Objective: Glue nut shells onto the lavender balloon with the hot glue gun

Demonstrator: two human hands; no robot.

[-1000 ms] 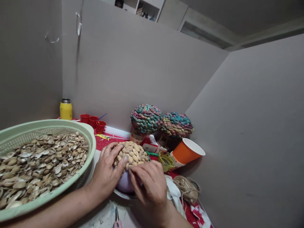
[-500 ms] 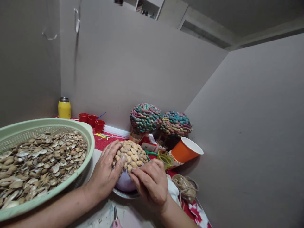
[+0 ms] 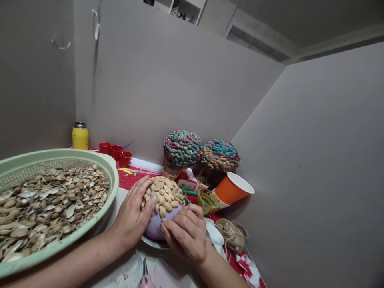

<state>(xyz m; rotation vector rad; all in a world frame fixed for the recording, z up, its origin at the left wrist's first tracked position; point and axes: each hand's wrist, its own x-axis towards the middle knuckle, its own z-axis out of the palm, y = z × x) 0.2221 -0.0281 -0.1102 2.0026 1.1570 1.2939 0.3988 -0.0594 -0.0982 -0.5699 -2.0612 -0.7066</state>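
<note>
A purple ball (image 3: 156,226) rests in a metal dish, its upper part covered with peanut shells (image 3: 166,194). Around the ball's left side lies my left hand (image 3: 133,210), fingers along the shells and thumb on the front, steadying it. My right hand (image 3: 187,232) is at the ball's front right, thumb and index finger pinched close to the lower edge of the shells. Whatever those fingertips hold, if anything, is too small to make out. A pink-handled glue gun (image 3: 146,278) lies nearest me, its tip pointing up.
At the left stands a green basket (image 3: 112,188) of loose shells. Behind are red cups (image 3: 116,152), a yellow bottle (image 3: 80,138) and two colourful shell-covered balls (image 3: 183,148). On the right are an orange paper cup (image 3: 226,190), a yellowish cup (image 3: 206,200) and twine (image 3: 231,234).
My right hand has drawn slightly down and left, away from the shell edge, showing more purple surface. My left hand stays on the ball.
</note>
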